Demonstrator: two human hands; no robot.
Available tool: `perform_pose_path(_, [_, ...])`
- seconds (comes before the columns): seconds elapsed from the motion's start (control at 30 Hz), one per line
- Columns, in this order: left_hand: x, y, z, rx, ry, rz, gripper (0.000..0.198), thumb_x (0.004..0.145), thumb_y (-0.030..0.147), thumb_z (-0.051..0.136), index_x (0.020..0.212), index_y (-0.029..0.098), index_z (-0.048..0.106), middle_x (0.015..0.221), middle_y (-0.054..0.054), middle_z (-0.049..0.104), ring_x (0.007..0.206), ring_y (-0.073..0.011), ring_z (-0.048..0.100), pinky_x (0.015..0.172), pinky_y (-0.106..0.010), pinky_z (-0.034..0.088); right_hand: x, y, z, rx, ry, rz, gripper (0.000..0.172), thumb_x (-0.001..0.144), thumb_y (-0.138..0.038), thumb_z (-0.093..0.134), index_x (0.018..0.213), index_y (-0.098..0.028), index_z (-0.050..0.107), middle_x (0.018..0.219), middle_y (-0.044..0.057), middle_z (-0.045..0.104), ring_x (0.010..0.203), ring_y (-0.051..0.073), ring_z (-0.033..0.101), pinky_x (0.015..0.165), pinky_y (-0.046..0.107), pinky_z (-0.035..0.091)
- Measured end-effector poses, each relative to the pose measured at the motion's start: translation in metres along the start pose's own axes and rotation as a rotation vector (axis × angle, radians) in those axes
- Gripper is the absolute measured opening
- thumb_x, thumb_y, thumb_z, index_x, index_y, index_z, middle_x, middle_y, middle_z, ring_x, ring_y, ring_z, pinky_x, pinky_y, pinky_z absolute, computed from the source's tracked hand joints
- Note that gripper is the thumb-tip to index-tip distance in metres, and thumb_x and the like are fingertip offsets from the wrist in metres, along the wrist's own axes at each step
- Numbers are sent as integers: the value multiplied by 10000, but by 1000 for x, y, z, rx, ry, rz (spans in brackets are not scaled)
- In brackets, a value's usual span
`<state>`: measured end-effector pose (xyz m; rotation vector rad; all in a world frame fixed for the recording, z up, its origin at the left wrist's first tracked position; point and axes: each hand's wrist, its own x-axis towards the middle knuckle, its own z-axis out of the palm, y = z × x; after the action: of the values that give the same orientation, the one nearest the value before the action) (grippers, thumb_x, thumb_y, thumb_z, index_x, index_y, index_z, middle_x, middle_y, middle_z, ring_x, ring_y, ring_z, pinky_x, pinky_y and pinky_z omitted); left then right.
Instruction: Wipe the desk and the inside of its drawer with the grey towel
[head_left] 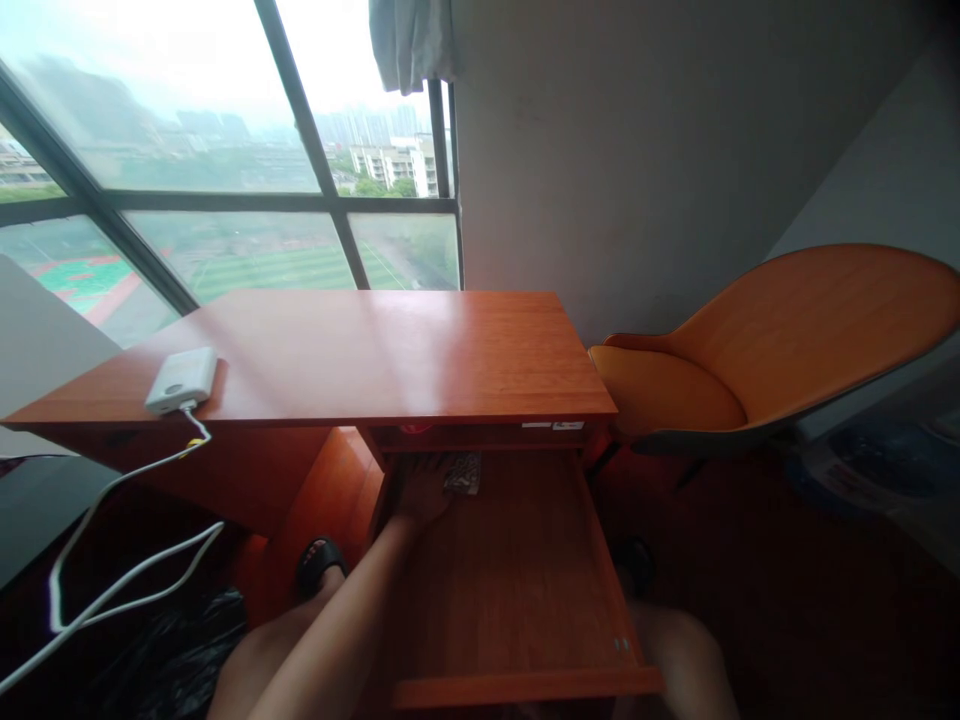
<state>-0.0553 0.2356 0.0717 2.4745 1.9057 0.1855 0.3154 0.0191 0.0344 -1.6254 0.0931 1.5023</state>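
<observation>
My left hand (421, 497) reaches into the back left part of a pulled-out wooden drawer (517, 570). Its fingers are in shade and close around the left edge of a small grey-and-white patterned packet (463, 474). The packet is at the rear of the drawer, beneath the desk's front edge. Part of it is hidden by the hand. My right hand is out of view.
On the reddish wooden desk (375, 350) lies a white charger-like box (182, 379) with a white cable (112, 490) hanging off the front. An orange chair (810, 310) stands at right. A black plastic bag (187, 640) lies at lower left. My legs flank the drawer.
</observation>
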Motion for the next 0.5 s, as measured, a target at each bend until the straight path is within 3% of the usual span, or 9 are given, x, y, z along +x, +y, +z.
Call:
perform_pose_path(0.23, [2, 19, 6, 33, 30, -95, 686, 738, 301, 570, 1398, 270, 384, 1436, -87, 425, 1300, -386, 318, 1060, -577, 180, 8, -12, 7, -93, 43, -9, 152, 563, -406, 670, 703, -379, 617, 628, 5, 672, 625, 317, 663, 356, 396, 449])
perform_pose_path(0.5, [8, 33, 16, 74, 81, -249, 637, 748, 312, 539, 1368, 208, 433, 1434, -128, 419, 1300, -366, 329, 1079, -570, 160, 4, -22, 14, -177, 25, -72, 142, 606, -460, 644, 618, -319, 637, 433, 11, 568, 479, 250, 601, 365, 336, 398])
